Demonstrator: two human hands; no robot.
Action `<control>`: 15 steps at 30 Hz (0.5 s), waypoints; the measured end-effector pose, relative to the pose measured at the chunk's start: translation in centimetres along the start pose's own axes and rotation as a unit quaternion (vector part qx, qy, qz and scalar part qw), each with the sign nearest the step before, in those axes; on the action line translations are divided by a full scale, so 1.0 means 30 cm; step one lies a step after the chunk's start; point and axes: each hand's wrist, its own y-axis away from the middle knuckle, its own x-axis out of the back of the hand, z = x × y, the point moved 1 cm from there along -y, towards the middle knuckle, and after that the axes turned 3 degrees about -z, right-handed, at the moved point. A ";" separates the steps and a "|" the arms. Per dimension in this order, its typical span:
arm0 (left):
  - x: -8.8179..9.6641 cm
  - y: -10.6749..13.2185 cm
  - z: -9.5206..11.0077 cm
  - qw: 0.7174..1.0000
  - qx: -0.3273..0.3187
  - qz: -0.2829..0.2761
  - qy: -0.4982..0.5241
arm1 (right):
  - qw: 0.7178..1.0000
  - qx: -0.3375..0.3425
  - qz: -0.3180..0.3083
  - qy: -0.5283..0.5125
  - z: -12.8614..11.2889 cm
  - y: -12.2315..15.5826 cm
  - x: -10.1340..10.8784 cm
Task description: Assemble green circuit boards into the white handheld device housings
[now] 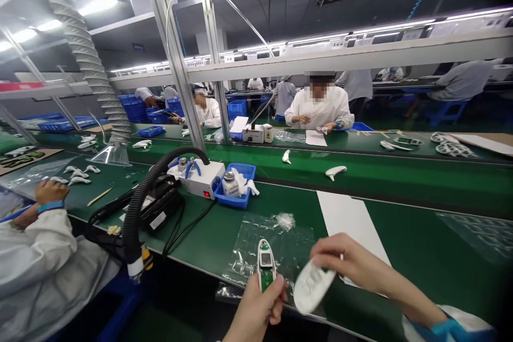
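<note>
My left hand (256,307) is closed round a small white device with a green circuit board and a little screen (265,270), held upright at the near edge of the green bench (420,240). My right hand (348,262) grips a white oval plastic shell (311,286) right beside that device. Both hover over a crumpled clear plastic bag (276,243) lying on the bench.
A white paper sheet (348,219) lies to the right. A blue tray (236,184) with a small bottle, a white box unit (200,177) and a black flexible hose (140,208) stand left. White shells ride the conveyor (335,171). A co-worker's sleeve (40,262) sits left; other people work opposite.
</note>
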 end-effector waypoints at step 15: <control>-0.033 0.067 -0.107 0.982 0.051 0.140 -0.114 | 0.988 0.072 0.014 0.133 -0.045 0.003 -0.230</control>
